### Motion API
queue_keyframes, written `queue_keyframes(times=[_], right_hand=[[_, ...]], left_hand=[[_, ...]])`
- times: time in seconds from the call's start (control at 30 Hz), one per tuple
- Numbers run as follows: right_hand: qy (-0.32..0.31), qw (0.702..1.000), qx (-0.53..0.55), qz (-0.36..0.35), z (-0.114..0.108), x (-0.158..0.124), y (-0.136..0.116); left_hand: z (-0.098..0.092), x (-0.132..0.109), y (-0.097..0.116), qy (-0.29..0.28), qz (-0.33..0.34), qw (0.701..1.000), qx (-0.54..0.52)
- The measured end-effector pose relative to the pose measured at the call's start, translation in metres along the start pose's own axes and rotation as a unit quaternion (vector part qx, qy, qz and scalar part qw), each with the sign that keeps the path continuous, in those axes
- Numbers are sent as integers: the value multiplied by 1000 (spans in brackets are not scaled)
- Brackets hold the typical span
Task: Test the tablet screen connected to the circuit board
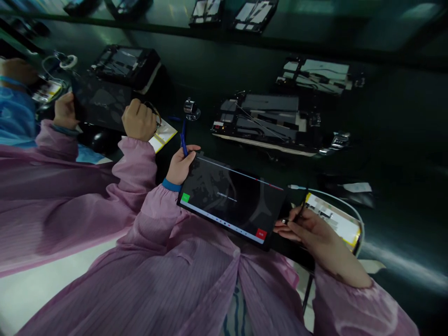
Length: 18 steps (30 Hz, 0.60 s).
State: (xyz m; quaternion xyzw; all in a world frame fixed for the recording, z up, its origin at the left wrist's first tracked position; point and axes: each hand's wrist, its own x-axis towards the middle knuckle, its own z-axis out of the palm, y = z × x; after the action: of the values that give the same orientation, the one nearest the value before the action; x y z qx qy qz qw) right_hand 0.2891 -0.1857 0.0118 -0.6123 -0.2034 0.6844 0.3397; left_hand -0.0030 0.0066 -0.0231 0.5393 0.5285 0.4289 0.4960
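Observation:
My left hand (179, 167) grips the left edge of a black tablet (229, 198), thumb on its upper left corner. The tablet lies tilted, its lit screen showing a green box, a red box and a pale bar along the bottom. A slim blue thing (184, 143), perhaps a pen, rises beside the thumb; whether I hold it I cannot tell. My right hand (311, 231) is closed at the tablet's right edge, pinching a dark cable (301, 208) with a small metal plug (284, 221). Whether the plug touches the tablet is unclear.
Opened tablet stacks (266, 119) lie behind, near metal hand counters (191, 108) (335, 142). A white cable (325, 192) curves past a yellow-edged card (334, 219) on the right. At left, a co-worker's hands (140, 119) hold another dark tablet (103, 105). A shelf edge (168, 31) crosses the back.

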Motion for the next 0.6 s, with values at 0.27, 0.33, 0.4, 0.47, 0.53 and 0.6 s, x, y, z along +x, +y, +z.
queue_keyframes(times=[0.27, 0.33, 0.4, 0.47, 0.53, 0.6], right_hand=[[147, 976, -138, -81, -3, -2, -12], [250, 941, -189, -128, -11, 1, -13], [337, 890, -261, -161, -15, 5, -15], [382, 830, -349, -208, -11, 9, -16], [386, 752, -433, -313, 6, 12, -16], [331, 678, -488, -439, 35, 12, -14]], left_hand=[[-1, 1, -3, -1, 6, 1000, 29], [-1, 1, -3, 0, 11, 999, 36], [-1, 1, -4, -3, 8, 1000, 30], [-1, 2, -5, -7, -3, 1000, 11], [0, 2, -6, -14, -16, 1000, -13], [0, 2, -7, -23, -24, 999, -32]])
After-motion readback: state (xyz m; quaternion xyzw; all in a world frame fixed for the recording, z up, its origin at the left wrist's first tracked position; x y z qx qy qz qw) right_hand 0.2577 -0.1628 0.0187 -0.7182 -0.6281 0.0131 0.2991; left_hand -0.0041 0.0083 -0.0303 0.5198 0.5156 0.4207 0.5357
